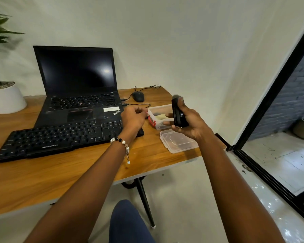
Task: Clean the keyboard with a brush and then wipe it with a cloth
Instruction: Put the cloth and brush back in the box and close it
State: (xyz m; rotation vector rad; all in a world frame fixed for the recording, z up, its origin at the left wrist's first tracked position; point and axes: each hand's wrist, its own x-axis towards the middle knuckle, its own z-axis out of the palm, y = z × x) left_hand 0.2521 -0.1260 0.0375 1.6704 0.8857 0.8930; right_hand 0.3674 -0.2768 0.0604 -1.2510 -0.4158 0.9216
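A black keyboard lies on the wooden desk in front of an open laptop. My right hand holds a black brush upright above a clear plastic box; grey bristles show at the brush's top. Something pale, perhaps a cloth, lies inside the box. My left hand, with a bead bracelet on the wrist, hovers over the keyboard's right end, fingers curled toward the box with nothing visible in them.
The black laptop stands behind the keyboard. A wired mouse sits at the desk's back right. The box's clear lid lies near the desk's right edge. A white plant pot stands at the far left.
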